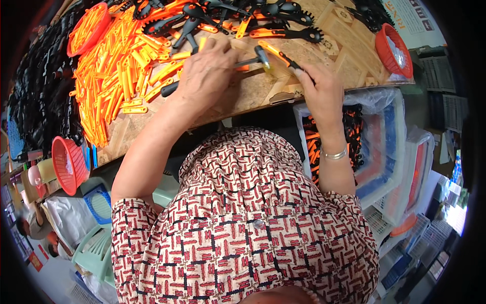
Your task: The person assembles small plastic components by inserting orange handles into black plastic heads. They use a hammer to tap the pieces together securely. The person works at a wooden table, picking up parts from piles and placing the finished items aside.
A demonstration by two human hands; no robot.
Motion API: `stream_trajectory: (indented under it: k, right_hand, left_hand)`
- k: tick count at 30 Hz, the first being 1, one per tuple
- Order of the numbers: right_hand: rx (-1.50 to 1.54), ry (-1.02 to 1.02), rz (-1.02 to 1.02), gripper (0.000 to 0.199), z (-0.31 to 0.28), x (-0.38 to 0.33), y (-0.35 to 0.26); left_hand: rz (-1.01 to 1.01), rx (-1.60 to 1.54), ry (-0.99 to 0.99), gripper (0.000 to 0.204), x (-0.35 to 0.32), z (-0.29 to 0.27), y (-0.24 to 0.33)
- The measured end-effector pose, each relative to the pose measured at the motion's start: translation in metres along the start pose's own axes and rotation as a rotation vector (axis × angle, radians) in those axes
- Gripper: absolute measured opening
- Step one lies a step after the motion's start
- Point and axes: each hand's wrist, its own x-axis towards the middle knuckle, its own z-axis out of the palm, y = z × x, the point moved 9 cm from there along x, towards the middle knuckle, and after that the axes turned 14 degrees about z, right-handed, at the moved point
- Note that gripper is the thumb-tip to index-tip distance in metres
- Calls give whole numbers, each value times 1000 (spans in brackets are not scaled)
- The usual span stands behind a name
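My left hand [215,63] is closed round a hammer. The hammer's black grip end [170,89] sticks out on one side of the hand, and its metal head [262,58] on the other. My right hand [322,83] pinches the black part of a kitchen utensil whose orange handle [275,52] points up and left, close beside the hammer head. The far end of that utensil is hidden by the hand. Left of my left hand lies a big heap of orange handle pieces [119,76]. Black pasta servers [304,34] lie beyond both hands.
The patterned tabletop [349,53] has a worn front edge. Red baskets stand at the right [394,50], the far left [89,29] and the near left [69,164]. Black parts [43,86] are piled leftmost. A plastic-lined crate [387,147] of black and orange utensils sits below my right forearm.
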Motion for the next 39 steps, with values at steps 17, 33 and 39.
stream_trajectory:
  k: [17,33,39]
  right_hand:
    - [521,-540,486,17,62,-76,41]
    - [874,-790,688,19,74,-73,45]
    - [728,-789,642,20,68,-69,44]
  left_hand:
    - [163,-652,-186,23,14,15,37]
    - [137,-877,-235,14,38,33,34]
    - [117,-826,-211,16,43,38,40]
